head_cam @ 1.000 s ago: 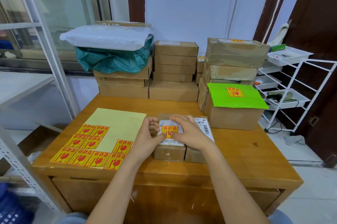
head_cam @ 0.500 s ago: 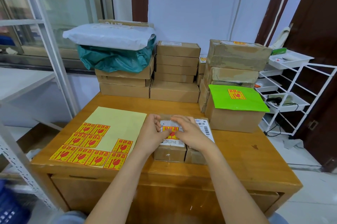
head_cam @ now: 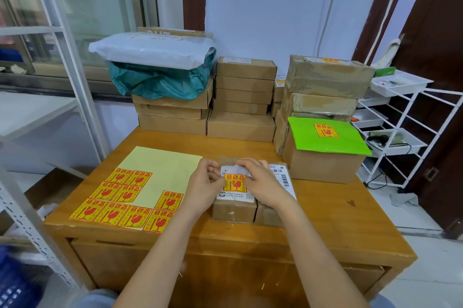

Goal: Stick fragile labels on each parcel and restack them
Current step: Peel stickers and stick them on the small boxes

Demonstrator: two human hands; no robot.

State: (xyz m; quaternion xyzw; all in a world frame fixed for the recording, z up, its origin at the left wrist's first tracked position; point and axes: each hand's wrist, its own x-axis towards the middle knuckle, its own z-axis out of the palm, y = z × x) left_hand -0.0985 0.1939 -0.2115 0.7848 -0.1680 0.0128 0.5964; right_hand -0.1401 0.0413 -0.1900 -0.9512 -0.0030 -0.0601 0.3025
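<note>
1. Label (head_cam: 235, 183) lies on the small parcel (head_cam: 234, 210) at the desk (head_cam: 325, 210) front; your left hand (head_cam: 204, 188) fingers and right hand (head_cam: 260, 182) fingers press it, grasping nothing
2. Uneven pressing could crease it or leave corners lifting

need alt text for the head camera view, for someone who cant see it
Two bare hands, the left hand and right hand, press a yellow fragile label onto a small cardboard box on a wooden desk. A sheet of spare labels lies to the left; stacked parcels line the back, one green parcel already labelled.
</note>
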